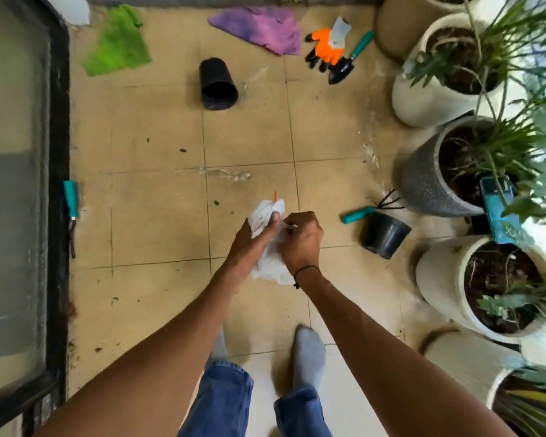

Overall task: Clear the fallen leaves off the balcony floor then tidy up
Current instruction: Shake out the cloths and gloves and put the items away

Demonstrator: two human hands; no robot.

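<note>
A crumpled white plastic bag (267,216) hangs between both hands above the tan tiled balcony floor (158,216). My left hand (252,234) grips the bag's upper part, thumb across it. My right hand (301,238) pinches the bag's edge from the right, fingers curled. Small dark leaf bits (182,150) lie scattered on the tiles, with more debris along the door sill (71,310).
Two black pots (217,85) (383,234) lie tipped over. An orange glove (327,47), trowel (349,59), hand rake (371,209), purple cloth (262,26) and green cloth (117,42) are on the floor. Potted plants (448,171) line the right; a glass door (13,184) the left.
</note>
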